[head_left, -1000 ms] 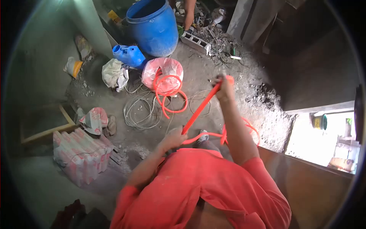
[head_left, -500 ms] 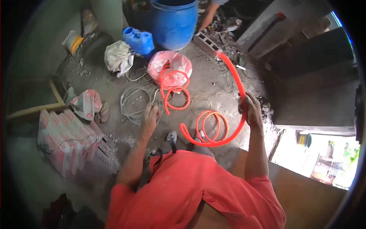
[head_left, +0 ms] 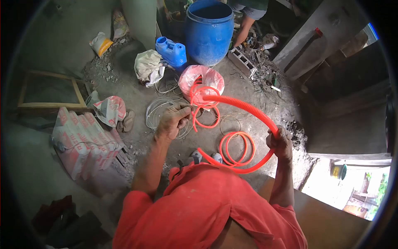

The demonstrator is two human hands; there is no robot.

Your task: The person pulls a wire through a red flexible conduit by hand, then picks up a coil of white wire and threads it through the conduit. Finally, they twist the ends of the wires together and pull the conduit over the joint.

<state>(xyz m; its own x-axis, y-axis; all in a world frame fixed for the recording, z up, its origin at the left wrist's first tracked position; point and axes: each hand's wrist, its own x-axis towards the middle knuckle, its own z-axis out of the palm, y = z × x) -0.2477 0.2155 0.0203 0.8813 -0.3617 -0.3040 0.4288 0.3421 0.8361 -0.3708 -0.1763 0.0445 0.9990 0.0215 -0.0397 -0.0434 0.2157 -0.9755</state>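
My right hand (head_left: 281, 143) is wrapped round an orange corrugated conduit (head_left: 248, 108). The conduit arcs leftward from this fist to an end near my left hand, and its other length curves back below toward my body. My left hand (head_left: 174, 120) is pinched closed just left of that upper end; whatever lies between its fingertips is too small to make out. Behind it on the floor rests a coil of pale wire (head_left: 155, 114). Loops of orange conduit (head_left: 207, 120) spill from a pink plastic sack (head_left: 188, 79), and another orange coil (head_left: 237, 148) lies near my feet.
A blue drum (head_left: 209, 37) and a blue jerrycan (head_left: 172, 53) stand ahead. Beside the drum, a co-worker's arm (head_left: 245, 30) reaches down by a hollow block (head_left: 241, 62). Stacked printed bags (head_left: 81, 143) sit left, near a wooden frame (head_left: 52, 103). Rubble (head_left: 108, 66) lies along the wall.
The conduit's free end has swung from far ahead toward my left hand. My left hand has risen and moved right, its fingers now pinched. My right hand still grips the conduit.
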